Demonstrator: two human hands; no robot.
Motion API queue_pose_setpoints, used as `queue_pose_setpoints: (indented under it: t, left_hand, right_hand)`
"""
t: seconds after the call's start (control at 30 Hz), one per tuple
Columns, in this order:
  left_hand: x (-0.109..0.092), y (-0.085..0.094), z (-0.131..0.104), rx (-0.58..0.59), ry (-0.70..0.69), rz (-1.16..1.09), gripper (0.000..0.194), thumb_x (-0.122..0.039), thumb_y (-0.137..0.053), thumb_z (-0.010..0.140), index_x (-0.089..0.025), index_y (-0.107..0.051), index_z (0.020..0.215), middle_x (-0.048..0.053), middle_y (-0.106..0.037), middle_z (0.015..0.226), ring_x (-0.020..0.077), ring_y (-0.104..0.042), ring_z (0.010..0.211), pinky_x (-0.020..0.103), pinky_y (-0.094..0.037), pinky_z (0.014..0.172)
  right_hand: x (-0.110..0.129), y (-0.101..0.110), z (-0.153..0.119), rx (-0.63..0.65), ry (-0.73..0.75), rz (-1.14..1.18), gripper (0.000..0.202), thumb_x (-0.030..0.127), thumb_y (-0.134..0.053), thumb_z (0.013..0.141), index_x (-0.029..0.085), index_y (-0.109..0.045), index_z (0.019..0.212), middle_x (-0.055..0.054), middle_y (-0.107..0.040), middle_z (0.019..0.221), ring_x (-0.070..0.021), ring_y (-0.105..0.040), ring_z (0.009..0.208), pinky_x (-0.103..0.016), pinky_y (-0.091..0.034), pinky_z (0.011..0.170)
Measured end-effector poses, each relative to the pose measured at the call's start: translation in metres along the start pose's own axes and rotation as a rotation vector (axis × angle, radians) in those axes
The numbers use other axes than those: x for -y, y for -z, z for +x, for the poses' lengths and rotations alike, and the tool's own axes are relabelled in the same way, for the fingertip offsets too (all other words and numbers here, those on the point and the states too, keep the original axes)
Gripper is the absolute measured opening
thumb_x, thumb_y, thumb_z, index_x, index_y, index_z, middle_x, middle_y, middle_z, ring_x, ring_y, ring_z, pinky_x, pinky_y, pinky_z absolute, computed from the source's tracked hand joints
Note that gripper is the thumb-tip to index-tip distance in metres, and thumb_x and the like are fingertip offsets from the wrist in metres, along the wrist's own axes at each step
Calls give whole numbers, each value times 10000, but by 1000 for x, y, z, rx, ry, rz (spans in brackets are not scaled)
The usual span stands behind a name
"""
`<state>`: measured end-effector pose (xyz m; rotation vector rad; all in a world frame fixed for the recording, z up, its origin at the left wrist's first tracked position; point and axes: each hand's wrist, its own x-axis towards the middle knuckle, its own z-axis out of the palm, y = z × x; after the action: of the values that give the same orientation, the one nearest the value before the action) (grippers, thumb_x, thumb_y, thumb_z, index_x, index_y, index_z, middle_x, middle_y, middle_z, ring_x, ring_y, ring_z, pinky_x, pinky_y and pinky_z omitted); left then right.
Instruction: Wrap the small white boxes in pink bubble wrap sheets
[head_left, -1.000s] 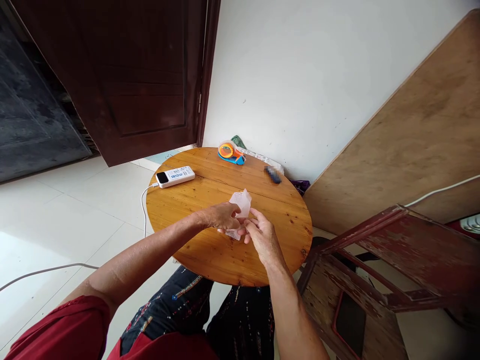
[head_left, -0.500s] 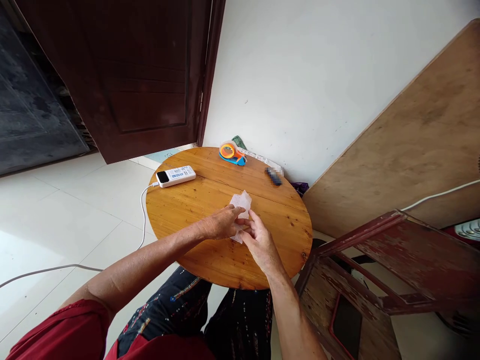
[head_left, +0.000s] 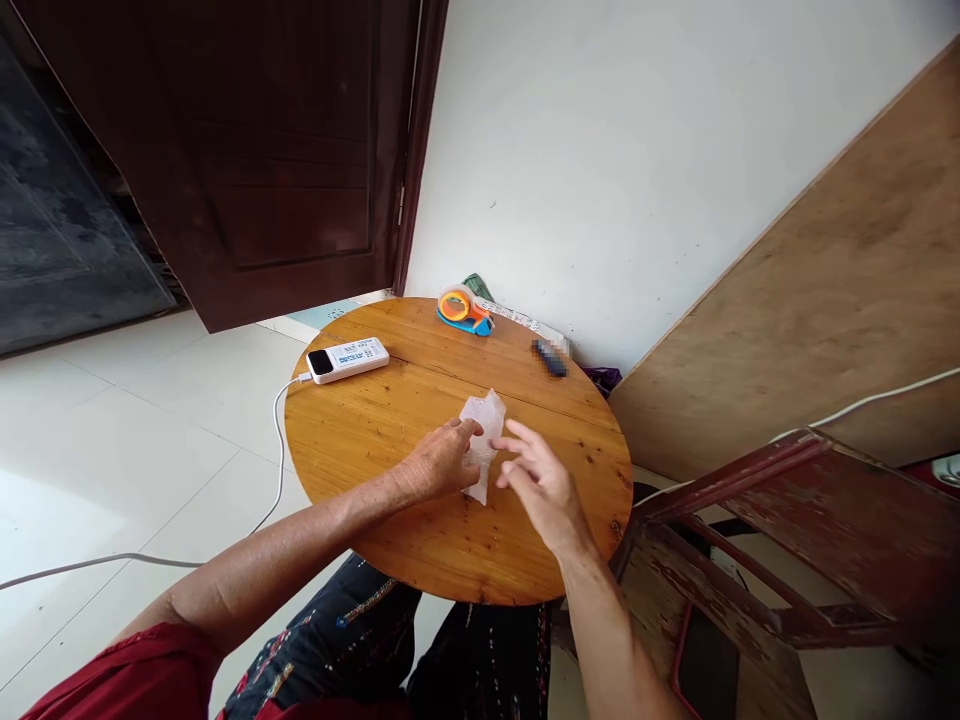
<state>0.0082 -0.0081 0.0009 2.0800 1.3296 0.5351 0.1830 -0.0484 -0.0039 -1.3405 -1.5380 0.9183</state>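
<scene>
Lying over the left edge of a thin, pale sheet (head_left: 484,412), the left hand (head_left: 448,462) has its thumb and pointing finger spread, not clenched. It may be there to keep the light sheet from sliding, but I can't tell how hard it presses. The right hand (head_left: 546,490) is just beside the sheet's right edge, with its fingers loose and parted. It grips nothing that I can see. It is a bit blurry, so I can't tell if 1 fingertip touches the sheet.

The sheet is near the middle of the frame, on the round wooden table (head_left: 540,560). It looks pinkish white, a little see-through and crinkly, with bumpy edges and a narrow bottom end.

Farther out, a white power bank (head_left: 349,360) sits left of the middle, with its cable (head_left: 279,440) hanging off the table's edge. A blue and orange tape holder (head_left: 480,324) stands at the top of the table, maybe so the 2 hands have room. A small dark thing (head_left: 550,358) lies to its right, too blurred to name.
</scene>
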Motion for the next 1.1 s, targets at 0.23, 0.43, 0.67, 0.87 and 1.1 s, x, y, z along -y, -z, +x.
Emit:
queue_pose_setpoints:
  t: [0.23, 0.43, 0.67, 0.87, 1.1]
  left_hand:
    - [4, -4, -6, -50, -32, -19, 473, -123, -593, 733, -154, -593, 1205, 61, -638, 997, 190, -628, 854, 289, -503, 796]
    - [0, -3, -9, -20, -15, -41, 452, -122, -596, 732, -176, -604, 1181, 52, -622, 1014, 173, -616, 805, 281, -496, 742]
    - [7, -7, -8, -25, -66, -74, 424, -149, -603, 741, -196, -617, 1162, 42, -621, 1016, 169, -619, 822, 270, -503, 753]
    - [13, -15, -8, -55, -79, -52, 375, -184, -594, 753, -183, -668, 1121, 59, -609, 1000, 190, -622, 844, 292, -517, 786]
    - [9, -16, -12, -81, -34, -23, 355, -220, -598, 781, -215, -693, 1123, 67, -578, 1034, 192, -622, 859, 306, -527, 815]
  right_hand:
    - [-17, 7, 14, -147, -459, 183, 559, 357, -747, 674, 142, -556, 1152, -108, -695, 927, -177, -659, 600, -220, -390, 333]
    - [-18, -9, 42, -92, -426, 231, 445, 376, -773, 604, 158, -605, 954, 45, -560, 542, -110, -484, 413, -202, -300, 287]
    - [-16, -17, 65, 0, -402, 251, 351, 354, -796, 524, 177, -613, 765, 64, -563, 525, -87, -444, 443, -204, -320, 399]
    - [-23, -21, 65, -3, -193, 218, 276, 343, -763, 594, 167, -674, 786, -5, -698, 722, -150, -580, 639, -258, -455, 600]
    - [-18, -16, 46, -3, -60, 115, 265, 365, -708, 704, 182, -689, 895, -36, -733, 842, -212, -654, 774, -326, -516, 744]
